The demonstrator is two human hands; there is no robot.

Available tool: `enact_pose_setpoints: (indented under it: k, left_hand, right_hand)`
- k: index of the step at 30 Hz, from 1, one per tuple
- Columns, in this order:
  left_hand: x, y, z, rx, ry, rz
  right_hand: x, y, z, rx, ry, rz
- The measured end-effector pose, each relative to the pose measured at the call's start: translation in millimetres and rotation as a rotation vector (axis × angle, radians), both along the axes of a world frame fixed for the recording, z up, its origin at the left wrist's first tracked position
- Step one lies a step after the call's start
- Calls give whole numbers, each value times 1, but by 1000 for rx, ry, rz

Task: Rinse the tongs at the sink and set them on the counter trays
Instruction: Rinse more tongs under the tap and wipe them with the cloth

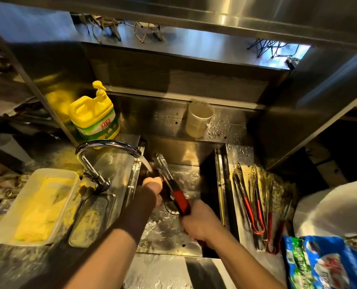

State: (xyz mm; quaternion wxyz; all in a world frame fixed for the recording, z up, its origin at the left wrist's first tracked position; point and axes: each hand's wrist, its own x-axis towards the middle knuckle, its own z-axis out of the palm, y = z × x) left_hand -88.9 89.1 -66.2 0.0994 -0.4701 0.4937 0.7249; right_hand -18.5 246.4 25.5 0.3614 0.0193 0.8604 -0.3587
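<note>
Red-handled metal tongs are held over the steel sink, their tips pointing up toward the running tap. My right hand grips the red handle end. My left hand is closed on something dark, perhaps a scrubber, pressed against the tongs' metal part under the water stream. Several more red-handled tongs lie on the counter right of the sink.
A yellow detergent pump bottle stands behind the tap. A white tub of yellow cloths and a small inset tray sit left. A clear cup stands behind the sink. A blue bag and white bag lie at right.
</note>
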Motion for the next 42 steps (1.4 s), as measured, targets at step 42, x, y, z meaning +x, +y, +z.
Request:
enact_pose_setpoints:
  k: [42]
  left_hand:
    - [-20, -9, 11, 103, 53, 1]
  right_hand:
    - [-13, 14, 12, -31, -13, -6]
